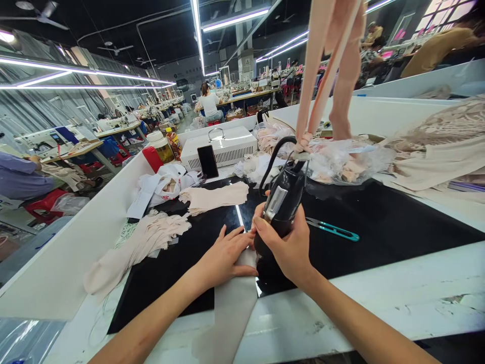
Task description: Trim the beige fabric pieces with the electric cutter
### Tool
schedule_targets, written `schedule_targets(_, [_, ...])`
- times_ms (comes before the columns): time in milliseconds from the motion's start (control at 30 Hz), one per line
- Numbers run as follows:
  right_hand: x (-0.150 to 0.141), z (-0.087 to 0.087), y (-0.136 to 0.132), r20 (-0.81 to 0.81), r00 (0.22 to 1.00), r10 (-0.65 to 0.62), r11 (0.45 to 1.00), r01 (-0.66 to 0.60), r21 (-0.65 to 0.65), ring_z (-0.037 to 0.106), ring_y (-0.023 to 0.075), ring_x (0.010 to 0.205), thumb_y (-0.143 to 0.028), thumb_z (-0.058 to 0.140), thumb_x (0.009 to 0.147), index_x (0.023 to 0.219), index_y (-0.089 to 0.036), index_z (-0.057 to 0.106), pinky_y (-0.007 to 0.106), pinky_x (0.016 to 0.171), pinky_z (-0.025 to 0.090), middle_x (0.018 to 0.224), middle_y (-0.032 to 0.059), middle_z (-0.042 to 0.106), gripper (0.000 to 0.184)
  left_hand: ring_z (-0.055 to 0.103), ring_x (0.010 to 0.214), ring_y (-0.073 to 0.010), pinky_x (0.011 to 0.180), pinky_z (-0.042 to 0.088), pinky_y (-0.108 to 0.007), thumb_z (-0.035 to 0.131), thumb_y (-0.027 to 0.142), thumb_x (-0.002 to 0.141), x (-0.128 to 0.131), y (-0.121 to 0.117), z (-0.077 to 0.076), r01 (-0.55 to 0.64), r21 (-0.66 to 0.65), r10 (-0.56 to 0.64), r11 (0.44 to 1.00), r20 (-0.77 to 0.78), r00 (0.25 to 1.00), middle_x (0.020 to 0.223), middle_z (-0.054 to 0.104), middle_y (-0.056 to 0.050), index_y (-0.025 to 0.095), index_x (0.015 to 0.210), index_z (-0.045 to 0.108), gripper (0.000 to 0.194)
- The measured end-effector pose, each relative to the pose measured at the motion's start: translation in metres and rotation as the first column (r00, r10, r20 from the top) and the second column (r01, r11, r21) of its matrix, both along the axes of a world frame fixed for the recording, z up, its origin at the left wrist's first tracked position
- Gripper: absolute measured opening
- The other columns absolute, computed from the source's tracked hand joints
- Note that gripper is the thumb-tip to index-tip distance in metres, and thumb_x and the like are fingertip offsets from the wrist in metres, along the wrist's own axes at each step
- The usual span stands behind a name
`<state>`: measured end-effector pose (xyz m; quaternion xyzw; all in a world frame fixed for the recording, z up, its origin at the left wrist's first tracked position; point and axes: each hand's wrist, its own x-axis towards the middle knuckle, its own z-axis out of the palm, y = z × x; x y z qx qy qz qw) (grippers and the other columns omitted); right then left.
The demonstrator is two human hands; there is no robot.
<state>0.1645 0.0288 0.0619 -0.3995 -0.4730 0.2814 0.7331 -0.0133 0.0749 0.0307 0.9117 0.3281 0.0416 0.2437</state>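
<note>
Showing at the far left, a co-worker (17, 174) in a violet top is cut off by the frame edge, with a red stool (45, 205) just beside. A white wall (76, 258) slants along this side of the table (379, 298). Inside it lies a heap of beige strips (140, 247), partly on the black mat (162, 273), with green netting (127, 231) under its edge. Behind the heap are a white bag (168, 183), a red box (152, 160), a jar (162, 150) and a bottle (173, 143). A phone (207, 162) leans against a white case (223, 144); in front of them, a flat stack (215, 197) of beige cloth rests on the mat.

The left hand (229, 253) lies flattened on a pale strip (235, 313), fingers extended and thumb spread, pressing rather than gripping. The strip runs from under this palm over the mat's near edge toward the wearer. Right of it, the right hand (291, 247) is wrapped firmly around a black cutter (282, 197), tilted, its base beside the left fingertips. Pink bands (310, 76) hang down to the cutter's top. Blue-handled snips (337, 230) lie on the mat near the right hand. Behind are bagged pieces (348, 162); at far right, a cloth pile (435, 146).
</note>
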Motion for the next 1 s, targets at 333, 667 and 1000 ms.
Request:
schedule_targets(333, [0.0000, 0.0010, -0.0004, -0.005, 1.000, -0.023, 1.000, 0.022, -0.008, 0.066, 0.0155, 0.064, -0.035, 0.083, 0.085, 0.097, -0.028, 0.058, 0.034, 0.066, 0.061, 0.082, -0.0048, 0.070, 0.030, 0.051, 0.154, -0.0326, 0.137, 0.015, -0.069, 0.083, 0.038, 0.100, -0.0002, -0.0116, 0.0038, 0.046, 0.049, -0.047, 0.998, 0.011, 0.999, 0.148, 0.070, -0.007, 0.025, 0.109, 0.074, 0.018])
schedule_targets(667, [0.0009, 0.0012, -0.0008, -0.020, 1.000, -0.014, 1.000, 0.014, -0.009, 0.068, 0.0154, 0.065, -0.035, 0.083, 0.084, 0.102, -0.028, 0.057, 0.033, 0.067, 0.062, 0.082, -0.0056, 0.070, 0.033, 0.050, 0.152, -0.0337, 0.134, 0.016, -0.075, 0.086, 0.038, 0.098, -0.0036, -0.0106, 0.0013, 0.009, 0.009, -0.009, 1.000, 0.021, 1.000, 0.144, 0.072, -0.004, 0.027, 0.107, 0.074, 0.018])
schedule_targets(1000, [-0.0015, 0.0021, 0.0020, -0.044, 0.998, -0.034, 0.999, 0.034, 0.005, 0.068, 0.0172, 0.068, -0.037, 0.084, 0.084, 0.104, -0.029, 0.058, 0.036, 0.068, 0.060, 0.084, -0.0048, 0.070, 0.034, 0.050, 0.152, -0.0350, 0.129, 0.021, -0.082, 0.087, 0.035, 0.097, -0.0013, -0.0099, 0.0020, 0.030, 0.037, -0.031, 0.999, 0.023, 0.999, 0.142, 0.073, -0.005, 0.024, 0.105, 0.072, 0.020])
